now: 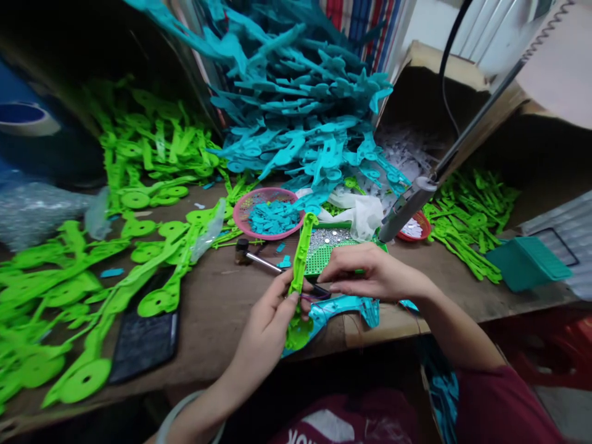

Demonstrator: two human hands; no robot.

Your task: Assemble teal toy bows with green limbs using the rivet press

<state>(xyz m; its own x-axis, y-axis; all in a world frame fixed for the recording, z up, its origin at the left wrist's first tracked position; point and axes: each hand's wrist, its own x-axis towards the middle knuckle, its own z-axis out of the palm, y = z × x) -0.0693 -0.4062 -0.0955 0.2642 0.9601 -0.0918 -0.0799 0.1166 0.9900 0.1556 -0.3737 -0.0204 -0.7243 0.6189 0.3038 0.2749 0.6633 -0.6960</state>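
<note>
My left hand (272,317) is closed around a long lime-green plastic piece (302,253) with a round end. The piece stands nearly upright, its round end low by my palm. To its right, my right hand (365,271) has its fingers bent together in a pinch; what they hold, if anything, cannot be made out. A dark looped thing (319,293) with a purplish strand lies between the hands, too blurred to name. Below the hands is a turquoise plastic piece (345,308), partly covered by the green one. A hammer (259,259) lies behind my left hand.
A pink basket (238,216) holds small turquoise parts, and a green tray (319,262) holds small silvery bits. Turquoise pieces (300,105) are heaped at the back. Green pieces (157,253) cover the left. A soldering-iron-like grey tool (407,206) hangs at right, near a teal basket (527,262).
</note>
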